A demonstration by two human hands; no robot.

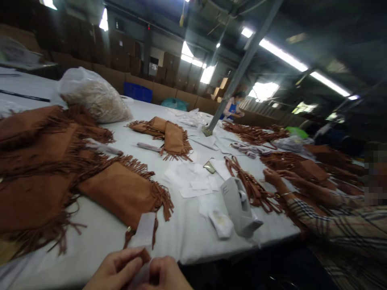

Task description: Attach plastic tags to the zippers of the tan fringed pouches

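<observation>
In the head view, the left hand (121,266) and right hand (167,274) meet at the near edge of the counter (181,233). The left fingers pinch a small brown piece (145,255). The right fingers are curled close beside it; what they grip, if anything, I cannot tell, as the spot is blurred and partly hidden. A white slip (145,229) lies just beyond both hands, overlapping the near edge of a fringed brown bag (119,193). Left of that bag is a pile of bags (39,161), with a plastic sack (93,96) behind it. Two folded bags (173,139) lie farther back, near a wrapped roll (148,147). To the right, a tape dispenser (237,205) stands near loose papers (199,184) and a bundle of straps (249,183). Beyond the straps, a co-worker's hands (279,179) reach in from plaid sleeves (332,219).
</observation>
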